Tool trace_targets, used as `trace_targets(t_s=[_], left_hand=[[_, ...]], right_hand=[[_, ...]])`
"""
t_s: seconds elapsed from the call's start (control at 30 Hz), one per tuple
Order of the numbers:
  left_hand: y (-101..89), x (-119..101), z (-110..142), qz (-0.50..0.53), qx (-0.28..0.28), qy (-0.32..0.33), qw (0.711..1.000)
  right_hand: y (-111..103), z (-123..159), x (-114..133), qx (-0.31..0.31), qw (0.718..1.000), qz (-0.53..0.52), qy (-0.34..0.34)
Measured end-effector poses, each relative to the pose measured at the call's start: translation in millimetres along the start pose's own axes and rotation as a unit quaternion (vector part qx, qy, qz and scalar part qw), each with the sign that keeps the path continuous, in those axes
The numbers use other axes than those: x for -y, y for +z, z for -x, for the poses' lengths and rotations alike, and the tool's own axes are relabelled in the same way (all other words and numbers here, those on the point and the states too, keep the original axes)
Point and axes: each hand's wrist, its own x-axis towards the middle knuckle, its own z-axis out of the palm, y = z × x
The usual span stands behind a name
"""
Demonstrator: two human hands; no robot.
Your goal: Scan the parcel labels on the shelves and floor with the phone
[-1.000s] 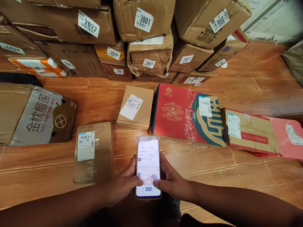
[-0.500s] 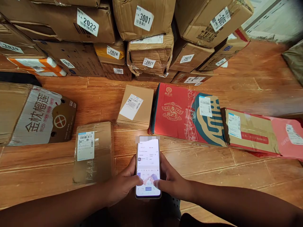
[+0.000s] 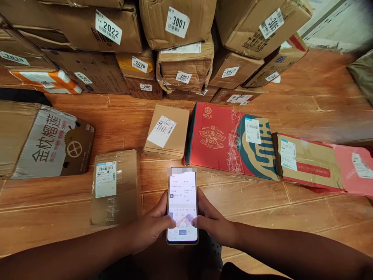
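Observation:
A lit smartphone [image 3: 182,202] is held upright between both hands, low in the middle of the view. Its screen shows lines of text above an on-screen keyboard. My left hand [image 3: 155,223] grips the phone's left edge, thumb over the keys. On the opposite edge my right hand [image 3: 212,223] is closed round it, with its thumb at the right of the keyboard. The fingers behind the phone are hidden. Just beyond the phone sits a small brown carton [image 3: 175,132] with a white label. A taped carton [image 3: 125,194] lies left of my left hand.
A red and teal box [image 3: 215,136] stands right of the small carton, followed by an opened-looking red and tan box [image 3: 314,163]. At left is a carton with large printed characters [image 3: 55,144]. Stacked parcels with number labels [image 3: 177,35] line the back of the wooden floor [image 3: 256,210].
My right thumb has shifted slightly up and to the right over the keyboard. The phone, my left hand and the boxes stay practically where they were.

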Motion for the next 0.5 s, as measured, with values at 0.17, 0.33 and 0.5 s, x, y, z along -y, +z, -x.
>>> trace_targets(t_s=[0.17, 0.33, 0.5], left_hand=[[1.1, -0.1, 0.7, 0.008, -0.007, -0.002, 1.0], [1.3, 0.0, 0.7, 0.015, -0.003, 0.007, 1.0], [1.2, -0.5, 0.3, 0.021, -0.004, -0.005, 1.0]], right_hand=[[-1.6, -0.1, -2.1, -0.038, 0.998, -0.03, 0.036], [-2.3, 0.9, -2.9, -0.057, 0.997, -0.028, 0.045], [-3.1, 1.0, -4.3, -0.041, 0.999, -0.015, 0.025]])
